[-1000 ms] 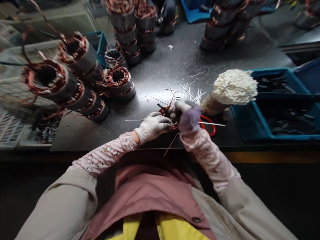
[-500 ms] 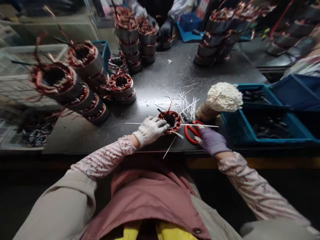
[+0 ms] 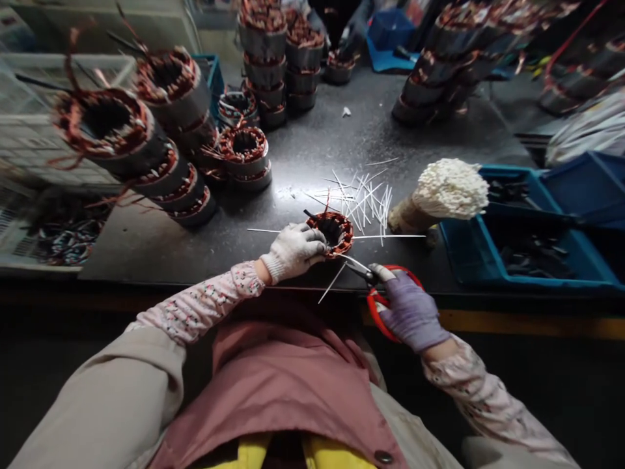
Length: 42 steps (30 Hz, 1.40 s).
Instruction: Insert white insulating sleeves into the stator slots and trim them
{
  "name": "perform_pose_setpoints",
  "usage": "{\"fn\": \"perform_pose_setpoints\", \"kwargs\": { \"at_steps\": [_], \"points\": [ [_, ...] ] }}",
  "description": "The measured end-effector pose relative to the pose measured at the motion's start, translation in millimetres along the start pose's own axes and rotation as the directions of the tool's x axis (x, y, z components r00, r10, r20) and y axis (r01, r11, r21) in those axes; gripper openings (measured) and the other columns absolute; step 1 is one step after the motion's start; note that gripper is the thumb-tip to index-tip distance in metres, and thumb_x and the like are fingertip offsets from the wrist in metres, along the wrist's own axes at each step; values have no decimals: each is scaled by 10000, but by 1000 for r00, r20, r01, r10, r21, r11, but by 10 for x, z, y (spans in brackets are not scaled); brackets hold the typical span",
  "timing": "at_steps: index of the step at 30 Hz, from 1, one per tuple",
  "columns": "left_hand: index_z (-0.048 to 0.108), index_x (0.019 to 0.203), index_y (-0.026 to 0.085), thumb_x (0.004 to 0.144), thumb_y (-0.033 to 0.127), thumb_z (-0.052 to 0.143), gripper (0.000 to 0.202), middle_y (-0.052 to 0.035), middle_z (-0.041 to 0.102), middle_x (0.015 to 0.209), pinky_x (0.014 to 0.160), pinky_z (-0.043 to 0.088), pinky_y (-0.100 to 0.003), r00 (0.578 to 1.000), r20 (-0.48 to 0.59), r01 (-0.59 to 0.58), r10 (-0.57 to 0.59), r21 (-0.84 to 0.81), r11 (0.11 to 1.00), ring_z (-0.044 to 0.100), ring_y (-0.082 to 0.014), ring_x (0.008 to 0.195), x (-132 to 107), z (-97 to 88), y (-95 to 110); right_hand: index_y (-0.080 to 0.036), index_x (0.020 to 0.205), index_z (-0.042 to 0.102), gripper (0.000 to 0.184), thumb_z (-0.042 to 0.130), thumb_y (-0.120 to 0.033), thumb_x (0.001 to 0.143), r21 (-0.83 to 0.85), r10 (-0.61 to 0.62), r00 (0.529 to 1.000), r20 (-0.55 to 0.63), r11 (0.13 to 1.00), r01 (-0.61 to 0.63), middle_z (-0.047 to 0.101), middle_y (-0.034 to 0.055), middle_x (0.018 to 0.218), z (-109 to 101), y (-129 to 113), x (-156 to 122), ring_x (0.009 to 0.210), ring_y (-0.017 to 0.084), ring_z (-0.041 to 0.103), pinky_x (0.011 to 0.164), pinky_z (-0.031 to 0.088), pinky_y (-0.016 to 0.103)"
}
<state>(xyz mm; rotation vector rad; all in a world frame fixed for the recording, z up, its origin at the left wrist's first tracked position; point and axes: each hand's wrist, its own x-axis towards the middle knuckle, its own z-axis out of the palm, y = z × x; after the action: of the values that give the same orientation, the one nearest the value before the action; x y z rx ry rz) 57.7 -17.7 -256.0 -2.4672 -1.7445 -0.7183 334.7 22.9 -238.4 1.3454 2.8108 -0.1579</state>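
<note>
My left hand (image 3: pixel 295 251), in a white glove, is closed on the near left rim of a copper-wound motor stator (image 3: pixel 342 228) on the dark table. White cord ends stick out from the stator on both sides. My right hand (image 3: pixel 410 303), in a purple glove, grips red-handled scissors (image 3: pixel 378 316). Their blades are open and point left at the stator's near edge, close to a white strip there. Cut white cord pieces (image 3: pixel 364 198) lie scattered behind the stator. A thick bundle of white cords (image 3: pixel 452 189) stands tilted to the right of them.
Stacked stators (image 3: pixel 170 176) stand at the left, more (image 3: pixel 263 62) at the back and back right. Blue bins (image 3: pixel 541 273) with dark pieces sit at the right. A white crate (image 3: pixel 34 251) holds wire scraps. Across the table, a co-worker's gloved hands (image 3: pixel 354 39) touch another stator.
My right hand has lifted the scissors off the table and brought them left and nearer, blades now at the stator. My left hand keeps its hold. The camera view has shifted slightly.
</note>
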Motion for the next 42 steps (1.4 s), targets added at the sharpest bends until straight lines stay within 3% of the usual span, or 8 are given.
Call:
{"fn": "perform_pose_setpoints", "kwargs": {
  "at_steps": [5, 11, 16, 20, 24, 30, 36, 42],
  "points": [
    [750, 921, 260, 920, 432, 580, 241, -21, 737, 1030, 740, 385, -340, 1000, -14, 2, -2, -10, 1000, 597, -199, 933, 0, -45, 23, -207, 1350, 566, 509, 550, -311, 851, -157, -2, 999, 47, 988, 9, 655, 129, 1148, -108, -243, 227, 931, 228, 660, 658, 461, 263],
    [746, 924, 264, 921, 432, 579, 236, -23, 734, 1025, 749, 384, -336, 1000, -1, 8, -8, -14, 1000, 593, -193, 931, -3, -56, 15, -208, 1396, 530, 485, 436, -258, 923, -300, -9, 990, 140, 952, 51, 681, 146, 1008, -159, -274, 280, 758, 208, 668, 541, 375, 249],
    [753, 915, 263, 902, 410, 607, 208, -26, 740, 1008, 762, 399, -341, 1000, 22, -8, 9, -49, 999, 600, -190, 904, 8, -65, -35, -221, 1323, 597, 489, 536, -264, 840, -28, 82, 995, 51, 996, -81, 729, 92, 1033, 13, -67, 200, 836, 210, 700, 688, 524, 276],
    [754, 900, 266, 889, 396, 624, 184, -20, 744, 989, 749, 406, -335, 999, 7, -50, 50, -61, 997, 606, -188, 899, 17, -82, -65, -220, 1332, 585, 544, 583, -282, 791, 181, 221, 967, 129, 953, -242, 718, 64, 1141, 96, 76, 237, 954, 217, 705, 825, 560, 292],
    [751, 893, 259, 910, 401, 595, 212, -20, 745, 981, 736, 410, -330, 997, -25, -74, 72, -52, 996, 608, -187, 894, 21, -99, -67, -205, 1352, 570, 573, 589, -290, 786, 240, 202, 970, 134, 943, -229, 671, 81, 1249, 110, 39, 357, 1037, 234, 690, 899, 554, 316],
    [753, 898, 256, 905, 418, 589, 230, -40, 740, 983, 759, 428, -337, 998, 41, -40, 41, -42, 998, 608, -184, 886, 20, -83, -56, -176, 1278, 632, 523, 603, -235, 760, 231, 150, 988, 41, 960, -155, 732, 106, 1093, 158, -17, 404, 932, 236, 720, 825, 570, 293],
    [737, 952, 281, 918, 413, 578, 210, -14, 738, 1008, 796, 419, -347, 987, 97, -120, 130, -106, 987, 608, -181, 919, 45, -163, -199, -177, 1331, 582, 515, 551, -231, 820, 257, 217, 954, 205, 929, -267, 757, 76, 908, 83, 137, 393, 787, 203, 717, 762, 547, 281],
    [734, 929, 290, 921, 407, 577, 196, -2, 737, 1042, 870, 378, -361, 957, 237, -136, 165, -135, 981, 594, -181, 952, 62, -273, -347, -152, 1424, 480, 646, 588, -244, 794, 259, 165, 931, 327, 931, -256, 731, 82, 1006, -127, 136, 645, 785, 181, 680, 765, 517, 266]
  ]
}}
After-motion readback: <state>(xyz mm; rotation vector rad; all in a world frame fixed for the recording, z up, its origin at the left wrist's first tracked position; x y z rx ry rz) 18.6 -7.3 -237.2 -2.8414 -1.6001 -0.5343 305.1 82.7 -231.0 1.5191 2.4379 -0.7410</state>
